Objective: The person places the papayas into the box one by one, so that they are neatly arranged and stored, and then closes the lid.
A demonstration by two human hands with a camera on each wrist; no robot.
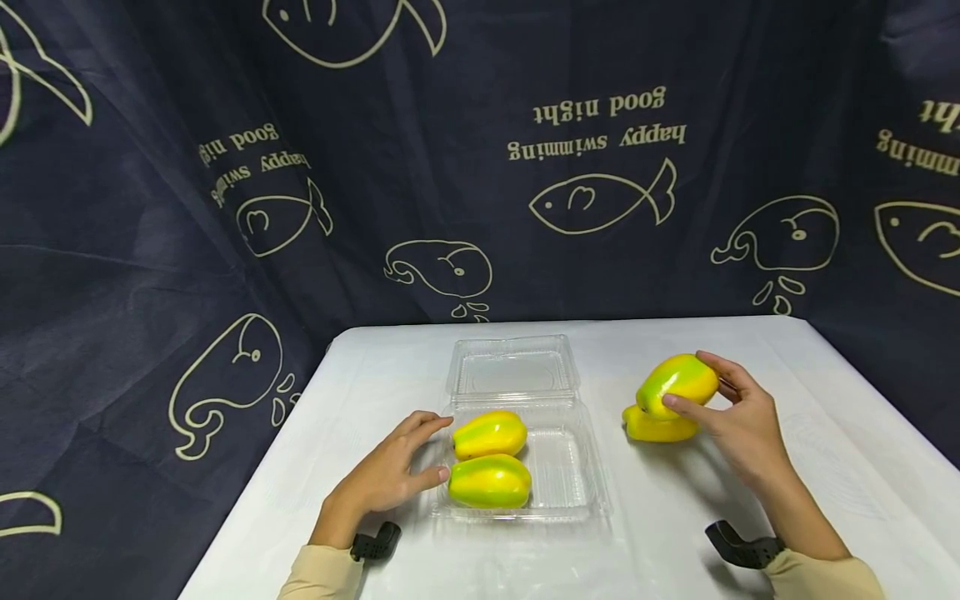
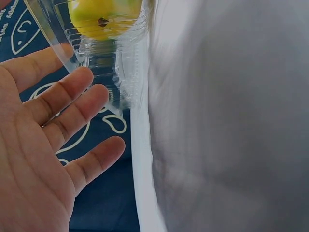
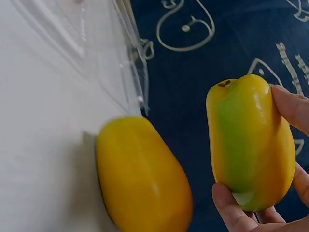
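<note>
My right hand grips a yellow-green papaya between thumb and fingers, raised over a second papaya lying on the table. The right wrist view shows the held papaya upright, with the other papaya lower left. A clear plastic clamshell box stands with its lid folded back. Two papayas, a rear one and a front one, lie side by side in its left half. My left hand is at the box's left side, fingers spread, holding nothing.
A white cloth covers the table. Behind it and at both sides hangs a dark blue curtain with fish and whale drawings. Each wrist wears a black band, one on the left and one on the right.
</note>
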